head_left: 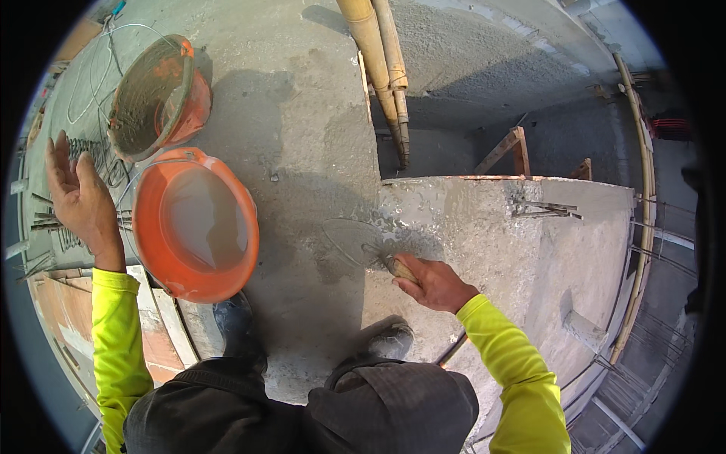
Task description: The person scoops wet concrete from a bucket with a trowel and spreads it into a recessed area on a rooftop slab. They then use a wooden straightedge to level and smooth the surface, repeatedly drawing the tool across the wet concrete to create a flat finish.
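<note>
My right hand (pixel 431 284) grips the wooden handle of a cement-smeared trowel (pixel 352 238), whose blade lies on wet grey concrete (pixel 302 318) a little right of centre. My left hand (pixel 79 197) is raised at the left with its fingers apart and slightly curled, holding nothing. Beside it stands an orange bucket (pixel 248 204) with pale grey watery liquid inside and a thin handle. Behind that, a second orange bucket (pixel 198 106), coated with grey cement, sits on the slab.
A drop-off with timber props (pixel 519 151) lies at the upper right, with bamboo poles (pixel 367 57) at its left edge and another (pixel 639 144) along the far right. Rebar stubs (pixel 548 209) poke from the slab. Wire coils and rebar (pixel 79 234) lie at the left. My boots (pixel 389 340) are below.
</note>
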Demonstrator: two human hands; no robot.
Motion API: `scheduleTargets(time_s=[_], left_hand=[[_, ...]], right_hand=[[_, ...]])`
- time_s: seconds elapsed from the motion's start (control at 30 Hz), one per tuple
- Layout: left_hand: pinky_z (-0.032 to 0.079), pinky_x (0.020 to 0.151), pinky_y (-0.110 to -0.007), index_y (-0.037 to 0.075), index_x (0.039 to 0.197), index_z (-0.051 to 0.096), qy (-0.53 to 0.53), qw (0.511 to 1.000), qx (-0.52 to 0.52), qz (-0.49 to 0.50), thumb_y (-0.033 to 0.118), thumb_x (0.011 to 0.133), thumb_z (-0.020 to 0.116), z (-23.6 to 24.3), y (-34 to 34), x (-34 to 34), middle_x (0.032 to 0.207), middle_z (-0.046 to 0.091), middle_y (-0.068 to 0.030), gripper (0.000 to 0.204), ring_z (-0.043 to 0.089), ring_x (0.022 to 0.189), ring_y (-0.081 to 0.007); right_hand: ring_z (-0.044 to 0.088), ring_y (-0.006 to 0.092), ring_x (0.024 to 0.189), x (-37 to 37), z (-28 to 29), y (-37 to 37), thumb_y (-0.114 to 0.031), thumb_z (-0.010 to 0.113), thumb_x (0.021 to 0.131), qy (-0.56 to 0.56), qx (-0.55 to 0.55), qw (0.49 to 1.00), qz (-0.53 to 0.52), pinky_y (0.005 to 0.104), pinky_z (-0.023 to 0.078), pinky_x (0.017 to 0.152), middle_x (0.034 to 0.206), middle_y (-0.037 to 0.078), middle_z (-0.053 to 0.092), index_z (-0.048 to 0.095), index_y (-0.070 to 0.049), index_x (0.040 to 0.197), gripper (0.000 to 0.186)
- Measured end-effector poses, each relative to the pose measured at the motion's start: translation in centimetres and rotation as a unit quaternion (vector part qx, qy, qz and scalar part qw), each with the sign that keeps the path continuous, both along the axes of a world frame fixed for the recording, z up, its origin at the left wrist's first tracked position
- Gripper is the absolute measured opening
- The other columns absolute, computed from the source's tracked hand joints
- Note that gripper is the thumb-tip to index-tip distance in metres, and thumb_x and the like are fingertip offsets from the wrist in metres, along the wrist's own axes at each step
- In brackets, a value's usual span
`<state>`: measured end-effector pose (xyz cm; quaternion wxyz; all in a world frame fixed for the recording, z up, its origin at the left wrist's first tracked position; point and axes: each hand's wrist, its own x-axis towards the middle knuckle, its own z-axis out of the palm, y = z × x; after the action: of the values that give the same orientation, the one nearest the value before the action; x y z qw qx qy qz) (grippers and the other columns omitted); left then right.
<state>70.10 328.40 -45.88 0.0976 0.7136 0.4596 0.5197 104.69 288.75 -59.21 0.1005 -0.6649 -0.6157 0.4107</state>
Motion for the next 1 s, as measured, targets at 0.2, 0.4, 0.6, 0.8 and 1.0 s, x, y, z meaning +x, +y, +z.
scheduleTargets(time_s=[0.2,0.4,0.6,0.8,1.0], left_hand=[[0.039,0.115,-0.039,0.000,0.154,0.038,0.018,0.998,0.025,-0.058,0.000,0.099,0.055,0.5,-0.3,3.8,0.152,0.052,-0.0158,0.058,0.049,0.140,-0.0242],[0.037,0.117,-0.042,-0.001,0.155,0.037,-0.060,0.988,0.013,-0.144,0.001,0.098,0.056,-0.3,-2.0,8.5,0.151,0.052,-0.0173,0.059,0.049,0.141,-0.0258],[0.035,0.118,-0.043,-0.001,0.155,0.037,-0.072,0.989,0.011,-0.129,0.001,0.098,0.055,0.9,-2.2,7.4,0.151,0.052,-0.0176,0.060,0.049,0.141,-0.0264],[0.035,0.117,-0.042,-0.001,0.155,0.037,-0.079,0.988,0.018,-0.133,0.001,0.097,0.055,0.4,-2.5,7.0,0.152,0.052,-0.0165,0.061,0.049,0.141,-0.0263],[0.037,0.117,-0.042,-0.001,0.154,0.038,-0.075,0.989,0.017,-0.128,0.000,0.097,0.054,1.1,-2.9,7.2,0.151,0.052,-0.0166,0.059,0.049,0.140,-0.0262]], right_hand=[[0.070,0.0474,0.087,1.7,0.8,-4.4,-0.029,0.063,0.100,-0.057,0.026,0.941,-0.333,0.0522,0.056,0.074,0.096,0.028,0.070,0.047,-0.004,0.140,0.049],[0.070,0.0466,0.086,-2.6,2.3,-3.2,-0.025,0.061,0.101,-0.056,0.062,0.956,-0.283,0.0507,0.056,0.073,0.094,0.030,0.070,0.046,-0.005,0.143,0.049],[0.070,0.0453,0.086,-2.6,2.0,-2.4,-0.022,0.061,0.100,-0.099,0.098,0.911,-0.389,0.0496,0.056,0.072,0.094,0.029,0.070,0.044,-0.005,0.146,0.052],[0.068,0.0497,0.089,-3.2,0.5,-1.9,-0.024,0.061,0.100,-0.047,0.114,0.948,-0.293,0.0523,0.055,0.076,0.096,0.031,0.070,0.045,-0.007,0.145,0.051],[0.069,0.0480,0.094,-1.8,0.1,-0.7,-0.024,0.060,0.102,-0.092,0.130,0.864,-0.477,0.0486,0.056,0.078,0.102,0.032,0.069,0.045,-0.006,0.144,0.049]])
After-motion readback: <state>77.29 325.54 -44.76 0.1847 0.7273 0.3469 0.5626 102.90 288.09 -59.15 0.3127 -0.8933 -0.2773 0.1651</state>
